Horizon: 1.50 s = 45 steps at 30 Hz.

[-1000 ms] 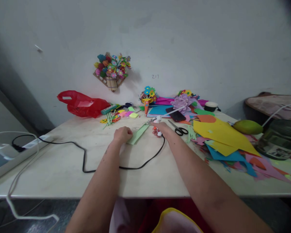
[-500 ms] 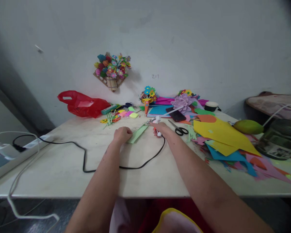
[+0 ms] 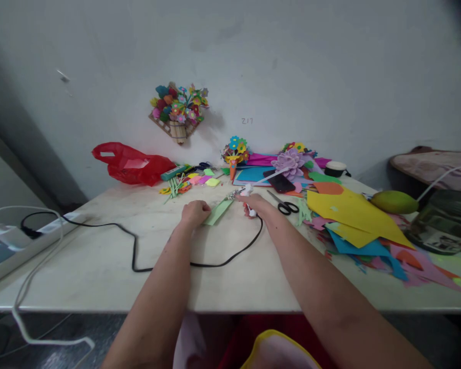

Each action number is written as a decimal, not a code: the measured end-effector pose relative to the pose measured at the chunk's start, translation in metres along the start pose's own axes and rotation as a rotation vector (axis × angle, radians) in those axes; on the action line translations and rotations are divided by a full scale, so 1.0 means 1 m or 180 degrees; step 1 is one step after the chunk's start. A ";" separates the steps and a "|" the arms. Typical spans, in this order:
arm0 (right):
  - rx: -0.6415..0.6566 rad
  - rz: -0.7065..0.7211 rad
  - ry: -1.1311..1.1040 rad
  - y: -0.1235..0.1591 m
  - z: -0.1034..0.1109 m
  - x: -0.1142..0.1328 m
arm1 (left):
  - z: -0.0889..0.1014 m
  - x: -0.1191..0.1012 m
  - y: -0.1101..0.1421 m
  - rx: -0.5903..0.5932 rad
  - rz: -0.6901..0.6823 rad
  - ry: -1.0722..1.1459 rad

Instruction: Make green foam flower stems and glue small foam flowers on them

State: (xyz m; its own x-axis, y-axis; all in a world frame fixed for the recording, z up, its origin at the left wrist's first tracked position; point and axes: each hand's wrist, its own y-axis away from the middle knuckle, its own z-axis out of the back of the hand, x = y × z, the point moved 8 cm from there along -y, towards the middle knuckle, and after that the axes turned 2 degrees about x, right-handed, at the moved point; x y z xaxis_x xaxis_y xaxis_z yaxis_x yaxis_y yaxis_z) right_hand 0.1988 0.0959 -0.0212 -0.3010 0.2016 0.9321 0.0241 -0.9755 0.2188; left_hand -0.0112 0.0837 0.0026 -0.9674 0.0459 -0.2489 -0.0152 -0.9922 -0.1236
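My left hand (image 3: 195,212) is closed, its fingertips at the near end of a light green strip (image 3: 219,212) of paper or foam. My right hand (image 3: 250,203) is wrapped round a white hot glue gun (image 3: 247,189) with a black cord (image 3: 242,252). The gun's tip points left at the far end of the strip, where a small silvery bit (image 3: 232,195) shows; whether they touch I cannot tell. A pale glue stick (image 3: 271,176) slants up and right behind the gun. Black-handled scissors (image 3: 285,206) lie just right of my right hand.
Coloured sheets and scraps (image 3: 353,210), a green mango (image 3: 394,201) and a glass jar (image 3: 441,223) crowd the right side. Behind lie a phone (image 3: 279,181), a lilac flower (image 3: 291,163) and a red bag (image 3: 138,166). A power strip (image 3: 48,233) borders the left.
The view has shifted very slightly. Both hands, the green strip and the glue gun hold nearly the same places.
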 end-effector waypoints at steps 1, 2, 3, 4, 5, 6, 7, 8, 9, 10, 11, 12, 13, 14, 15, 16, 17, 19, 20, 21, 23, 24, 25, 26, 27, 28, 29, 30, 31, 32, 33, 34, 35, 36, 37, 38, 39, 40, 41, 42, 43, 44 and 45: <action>-0.0021 0.0012 -0.0021 -0.001 0.000 0.000 | 0.000 0.000 0.000 -0.0002 -0.0003 -0.0001; -0.0045 0.0029 -0.0056 -0.002 0.001 -0.001 | 0.000 -0.001 0.000 -0.0002 -0.0004 -0.0005; -0.0070 0.0038 -0.0098 -0.003 0.002 -0.001 | 0.001 -0.001 0.001 0.0003 -0.0009 -0.0010; -0.0082 0.0055 -0.0144 -0.003 0.002 -0.001 | 0.001 -0.001 0.001 0.0014 -0.0011 -0.0015; -0.0101 0.0058 -0.0179 -0.004 0.003 -0.002 | 0.001 -0.001 0.001 0.0031 -0.0012 -0.0020; -0.0123 0.0047 -0.0199 -0.004 0.004 -0.002 | 0.001 -0.001 0.002 0.0044 -0.0015 -0.0025; -0.0149 0.0026 -0.0210 -0.004 0.005 -0.003 | 0.001 -0.001 0.002 0.0056 -0.0025 -0.0027; -0.0181 0.0011 -0.0216 -0.004 0.006 -0.003 | 0.001 -0.001 0.002 0.0069 -0.0030 -0.0028; -0.0209 -0.0003 -0.0219 -0.004 0.007 -0.004 | 0.001 0.000 0.001 0.0081 -0.0036 -0.0030; -0.0232 -0.0005 -0.0226 -0.004 0.007 -0.003 | 0.001 0.000 0.001 0.0088 -0.0045 -0.0031; -0.0248 -0.0002 -0.0234 -0.003 0.008 -0.003 | 0.000 0.001 0.001 0.0092 -0.0057 -0.0033; -0.0246 0.0004 -0.0237 -0.003 0.008 -0.003 | 0.000 0.001 0.000 0.0095 -0.0065 -0.0035; -0.0245 -0.0006 -0.0231 -0.002 0.008 -0.002 | 0.000 0.001 0.000 0.0096 -0.0065 -0.0035; -0.0241 -0.0027 -0.0219 -0.002 0.007 -0.003 | 0.000 0.001 0.000 0.0091 -0.0061 -0.0032; -0.0233 -0.0046 -0.0202 -0.002 0.007 -0.003 | 0.000 0.001 0.000 0.0077 -0.0055 -0.0027; -0.0224 -0.0049 -0.0188 -0.001 0.007 -0.003 | 0.000 0.001 0.000 0.0069 -0.0041 -0.0022; -0.0211 -0.0045 -0.0177 -0.001 0.006 -0.003 | 0.000 0.001 0.000 0.0062 -0.0030 -0.0018; -0.0166 -0.0016 -0.0170 -0.002 0.005 -0.002 | -0.001 0.001 0.000 0.0047 -0.0022 -0.0009; -0.0140 0.0003 -0.0168 -0.002 0.004 -0.002 | -0.001 0.001 -0.001 0.0043 -0.0023 -0.0002; -0.0119 0.0021 -0.0165 -0.002 0.003 -0.002 | -0.001 0.000 -0.001 0.0039 -0.0023 0.0005; -0.0080 0.0049 -0.0154 -0.001 0.002 -0.001 | -0.002 0.000 -0.002 0.0026 -0.0019 0.0019; -0.0063 0.0058 -0.0147 -0.001 0.002 -0.001 | -0.002 0.000 -0.002 0.0024 -0.0011 0.0023; -0.0051 0.0061 -0.0142 0.000 0.001 0.000 | -0.002 0.000 -0.002 0.0027 -0.0008 0.0027; -0.0039 0.0060 -0.0136 0.001 0.001 0.000 | -0.003 0.000 -0.002 0.0030 -0.0007 0.0032; -0.0027 0.0061 -0.0128 0.002 0.001 0.001 | -0.003 0.000 -0.003 0.0031 -0.0005 0.0042; -0.0014 0.0060 -0.0122 0.002 0.000 0.002 | -0.003 0.000 -0.003 0.0026 -0.0002 0.0053; -0.0003 0.0056 -0.0113 0.003 0.000 0.003 | -0.003 0.000 -0.003 0.0020 0.0000 0.0063; 0.0012 0.0048 -0.0102 0.004 -0.001 0.003 | -0.003 -0.001 -0.003 0.0016 0.0005 0.0071; 0.0026 0.0039 -0.0089 0.004 -0.001 0.003 | -0.003 -0.001 -0.003 0.0017 0.0011 0.0073; 0.0041 0.0035 -0.0076 0.005 -0.002 0.003 | -0.003 -0.001 -0.003 0.0018 0.0019 0.0069; 0.0056 0.0032 -0.0058 0.005 -0.002 0.003 | -0.003 -0.001 -0.003 0.0022 0.0027 0.0062; 0.0074 0.0029 -0.0037 0.005 -0.003 0.003 | -0.003 -0.002 -0.003 0.0024 0.0034 0.0054; 0.0098 0.0030 -0.0021 0.005 -0.003 0.003 | -0.003 -0.002 -0.003 0.0018 0.0036 0.0047; 0.0132 0.0038 -0.0008 0.004 -0.004 0.003 | -0.003 -0.002 -0.004 0.0000 0.0030 0.0043; 0.0165 0.0051 0.0005 0.004 -0.005 0.003 | -0.003 -0.003 -0.004 -0.0019 0.0015 0.0040; 0.0191 0.0064 0.0024 0.003 -0.006 0.003 | -0.003 -0.004 -0.004 -0.0036 -0.0004 0.0036; 0.0207 0.0077 0.0038 0.002 -0.006 0.003 | -0.003 -0.004 -0.004 -0.0048 -0.0022 0.0035; 0.0221 0.0089 0.0049 0.001 -0.007 0.003 | -0.003 -0.004 -0.004 -0.0057 -0.0033 0.0033; 0.0225 0.0094 0.0057 0.000 -0.007 0.003 | -0.004 -0.004 -0.004 -0.0059 -0.0039 0.0032; 0.0210 0.0090 0.0054 0.000 -0.006 0.002 | -0.004 -0.004 -0.004 -0.0055 -0.0043 0.0028; 0.0187 0.0087 0.0038 -0.001 -0.006 0.002 | -0.004 -0.004 -0.004 -0.0051 -0.0049 0.0027; 0.0157 0.0089 0.0018 -0.001 -0.006 0.002 | -0.004 -0.004 -0.004 -0.0052 -0.0054 0.0031; 0.0120 0.0104 -0.0007 0.000 -0.005 0.002 | -0.004 -0.004 -0.004 -0.0049 -0.0056 0.0035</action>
State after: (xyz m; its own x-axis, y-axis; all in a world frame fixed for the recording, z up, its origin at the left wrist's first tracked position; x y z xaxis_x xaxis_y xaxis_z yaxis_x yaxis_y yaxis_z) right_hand 0.1935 0.0962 -0.0205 -0.2973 0.1698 0.9396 0.0698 -0.9776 0.1988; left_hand -0.0061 0.0883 0.0004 -0.9642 0.0646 -0.2573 -0.0281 -0.9893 -0.1430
